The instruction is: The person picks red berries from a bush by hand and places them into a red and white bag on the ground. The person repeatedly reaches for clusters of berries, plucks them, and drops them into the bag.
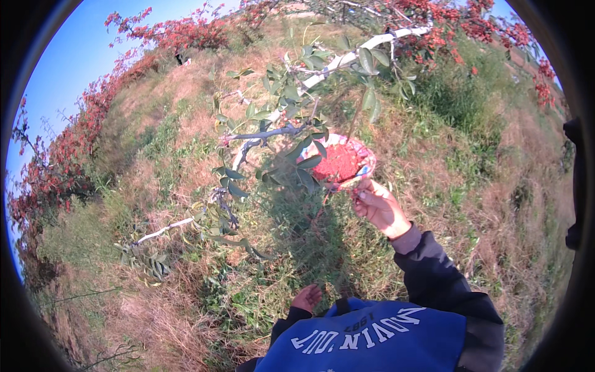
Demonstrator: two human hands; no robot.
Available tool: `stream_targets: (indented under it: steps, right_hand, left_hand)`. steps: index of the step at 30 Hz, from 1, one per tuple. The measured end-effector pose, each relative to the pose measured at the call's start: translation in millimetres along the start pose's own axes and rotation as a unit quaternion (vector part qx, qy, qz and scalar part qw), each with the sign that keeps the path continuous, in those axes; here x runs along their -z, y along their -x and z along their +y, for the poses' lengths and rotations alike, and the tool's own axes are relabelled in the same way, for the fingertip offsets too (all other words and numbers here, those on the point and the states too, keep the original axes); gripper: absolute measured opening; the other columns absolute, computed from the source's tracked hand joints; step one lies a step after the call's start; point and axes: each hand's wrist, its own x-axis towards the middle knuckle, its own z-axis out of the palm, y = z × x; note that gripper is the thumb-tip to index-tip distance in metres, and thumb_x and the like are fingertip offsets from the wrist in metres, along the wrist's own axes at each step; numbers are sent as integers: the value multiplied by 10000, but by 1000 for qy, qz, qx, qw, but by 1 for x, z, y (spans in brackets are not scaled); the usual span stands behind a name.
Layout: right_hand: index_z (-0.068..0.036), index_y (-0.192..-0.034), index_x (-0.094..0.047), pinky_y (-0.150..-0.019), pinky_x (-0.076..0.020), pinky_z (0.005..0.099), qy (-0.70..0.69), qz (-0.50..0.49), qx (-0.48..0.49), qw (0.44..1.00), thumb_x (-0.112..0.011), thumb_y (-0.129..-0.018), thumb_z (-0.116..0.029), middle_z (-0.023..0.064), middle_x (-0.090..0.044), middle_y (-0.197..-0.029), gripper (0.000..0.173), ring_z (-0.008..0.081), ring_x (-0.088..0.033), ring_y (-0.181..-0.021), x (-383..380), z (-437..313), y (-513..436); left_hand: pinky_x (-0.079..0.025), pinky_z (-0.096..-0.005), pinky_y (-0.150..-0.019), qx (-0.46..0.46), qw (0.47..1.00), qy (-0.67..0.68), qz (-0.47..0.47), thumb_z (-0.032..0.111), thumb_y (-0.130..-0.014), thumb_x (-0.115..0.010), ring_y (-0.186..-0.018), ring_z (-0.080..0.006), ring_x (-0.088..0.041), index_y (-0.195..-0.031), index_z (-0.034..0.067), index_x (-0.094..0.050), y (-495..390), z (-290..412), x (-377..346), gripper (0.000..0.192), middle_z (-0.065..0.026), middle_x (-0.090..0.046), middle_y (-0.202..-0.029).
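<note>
A round container point(369, 156) with a colourful patterned lining hangs or stands below the branch, heaped with small red berries point(338, 162) that look like Sichuan peppercorns. At its near rim is my right hand point(379, 209), thumb and fingers drawn together. Some red shows at those fingertips; whether they pinch berries or the rim is unclear. My left hand point(307, 297) is low beside my body, palm partly visible, fingers loosely curled apart from any object. Above the container, a pale grey branch point(341, 60) with green leaves point(307, 179) crosses the view and partly covers the lining.
Shrubs laden with red fruit point(69, 158) line the left, with more fruit clusters point(432, 28) at upper right. Dry grass and green weeds point(465, 186) cover the ground. A bare twig end point(165, 230) juts out at lower left. My blue printed apron point(372, 339) fills the bottom.
</note>
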Motion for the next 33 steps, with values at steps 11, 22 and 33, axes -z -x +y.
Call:
stream_targets:
  steps: [11, 22, 33]
  right_hand:
    - [-42, -875, -528, -574, -513, 330, -250, 443, -359, 783, -437, -877, -137, 103, -562, -754, 131, 221, -550, -647, 275, 219, 266]
    - [-42, -1103, -468, -786, -465, 367, 32, 213, 74, 974, -476, -855, -112, 102, -545, -1015, 257, 236, -567, -903, 171, 39, -44]
    - [12, -931, -565, -611, -460, 235, 304, 40, 186, 934, -513, -850, -97, 58, -607, -783, 145, 100, -565, -681, -28, 16, -44]
  left_hand:
    - [-495, -340, -718, 44, 997, -45, 39, 215, -864, -440, -820, -207, -593, -1082, 35, -507, -6, -7, -27, 291, -116, -601, -969]
    - [-498, -306, -707, 50, 991, -117, -40, 210, -874, -454, -838, -188, -597, -1117, 38, -491, -22, -9, -25, 300, -106, -597, -991]
    - [-501, -364, -697, -53, 998, -8, 46, 225, -867, -461, -800, -229, -588, -1083, 48, -497, -14, 12, 54, 281, -120, -585, -996]
